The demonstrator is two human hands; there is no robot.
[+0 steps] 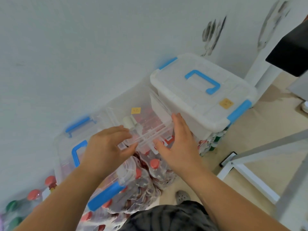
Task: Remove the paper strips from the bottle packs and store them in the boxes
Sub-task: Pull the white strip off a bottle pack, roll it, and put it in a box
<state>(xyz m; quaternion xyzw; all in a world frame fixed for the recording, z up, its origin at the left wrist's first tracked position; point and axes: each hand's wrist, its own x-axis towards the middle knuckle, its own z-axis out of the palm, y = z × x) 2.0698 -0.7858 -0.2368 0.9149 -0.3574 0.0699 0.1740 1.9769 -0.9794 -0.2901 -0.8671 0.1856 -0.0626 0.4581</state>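
Pale wall (pixel 83 39) with dark smudges (pixel 211 35) — beige floor (pixel 250 130), white metal frame (pixel 246 176) at right.

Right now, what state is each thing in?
Blue-handled white translucent box: lid closed.
Clear plastic box with yellow sticker: seemingly open.
Thin white paper strips: bundled, held over the clear box.
Left hand: grips strips.
Right hand: holds strips' other end.
Red-capped bottle packs: wrapped, on floor.
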